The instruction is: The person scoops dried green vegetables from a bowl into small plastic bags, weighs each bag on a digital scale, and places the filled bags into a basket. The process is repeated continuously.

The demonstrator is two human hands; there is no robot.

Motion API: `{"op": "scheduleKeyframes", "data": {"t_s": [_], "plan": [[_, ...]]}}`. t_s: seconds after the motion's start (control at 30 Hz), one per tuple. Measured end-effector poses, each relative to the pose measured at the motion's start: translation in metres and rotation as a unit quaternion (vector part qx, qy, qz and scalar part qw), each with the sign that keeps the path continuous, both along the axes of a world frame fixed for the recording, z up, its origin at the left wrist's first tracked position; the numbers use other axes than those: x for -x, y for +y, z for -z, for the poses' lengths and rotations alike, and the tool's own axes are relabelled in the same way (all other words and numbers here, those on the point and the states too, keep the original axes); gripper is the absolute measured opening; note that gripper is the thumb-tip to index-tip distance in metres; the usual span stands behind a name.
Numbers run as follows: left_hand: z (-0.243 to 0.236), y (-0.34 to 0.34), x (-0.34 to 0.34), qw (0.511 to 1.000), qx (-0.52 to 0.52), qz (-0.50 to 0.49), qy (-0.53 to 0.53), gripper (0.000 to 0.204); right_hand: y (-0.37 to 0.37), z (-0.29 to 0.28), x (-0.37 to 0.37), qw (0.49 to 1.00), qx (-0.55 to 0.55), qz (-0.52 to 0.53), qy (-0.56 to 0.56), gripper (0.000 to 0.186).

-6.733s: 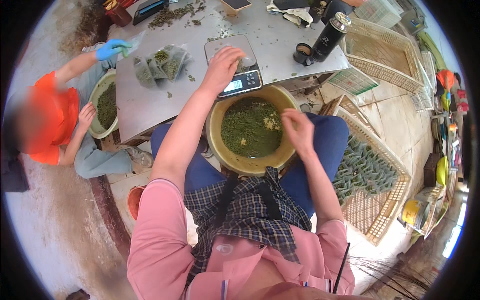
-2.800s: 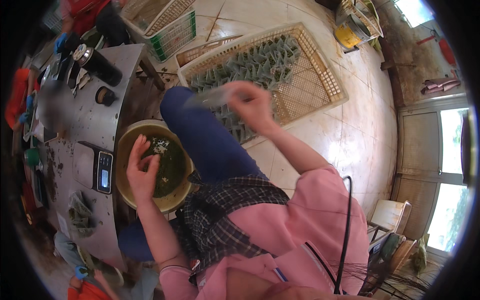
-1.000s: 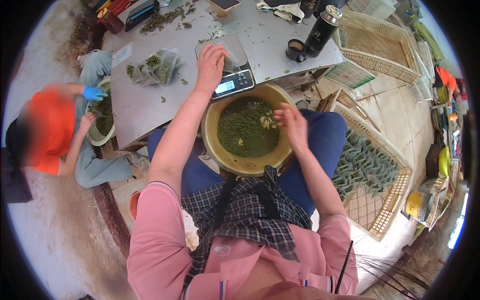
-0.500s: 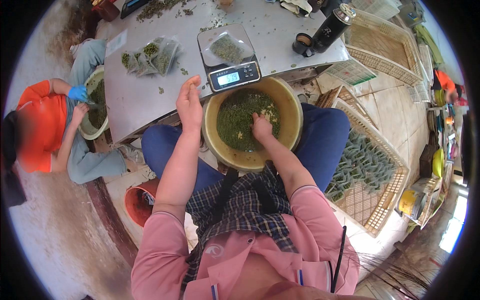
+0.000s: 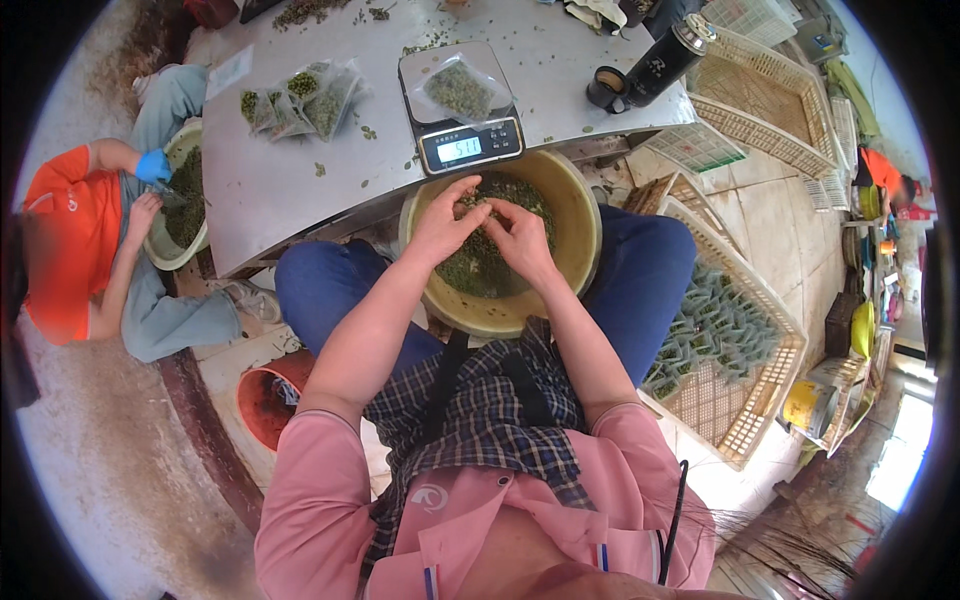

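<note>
Two hands (image 5: 440,234) (image 5: 526,246) meet over a yellow basin (image 5: 577,230) of green bits (image 5: 482,277) (fingers (image 5: 456,192) half-curled, any hold unclear).

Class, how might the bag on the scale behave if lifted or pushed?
The bag would probably flop, its clear film looking thin. Its green pieces may shift inside. Flat on the scale, it seems unlikely to roll.

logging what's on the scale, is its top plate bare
No, a filled clear bag lies on top of the scale.
</note>
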State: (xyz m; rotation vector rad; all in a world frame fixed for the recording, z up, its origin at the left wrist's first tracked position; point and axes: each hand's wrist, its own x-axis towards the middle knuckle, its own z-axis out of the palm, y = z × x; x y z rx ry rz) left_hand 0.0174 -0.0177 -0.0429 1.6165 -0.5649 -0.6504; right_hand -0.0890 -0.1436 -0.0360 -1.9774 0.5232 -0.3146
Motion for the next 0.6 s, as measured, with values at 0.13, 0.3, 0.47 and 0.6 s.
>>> {"op": "scheduleKeyframes", "data": {"t_s": [0.13,0.3,0.47,0.6], "plan": [[-0.002,0.003,-0.013,0.999,-0.012,0.002,0.032,0.02,0.0,-0.019,-0.002,0.997,-0.07,0.027,0.0,0.019],[-0.016,0.008,-0.017,0.994,0.045,-0.046,0.085,0.017,-0.013,-0.016,0.001,0.99,-0.124,0.06,-0.012,0.01],[-0.021,0.008,-0.016,0.983,0.074,-0.055,0.159,0.018,-0.015,-0.015,-0.003,0.961,-0.264,0.065,-0.04,0.014],[-0.03,0.007,-0.013,0.977,0.083,-0.038,0.193,0.015,-0.01,-0.028,-0.013,0.943,-0.329,0.027,-0.036,0.022]]}}
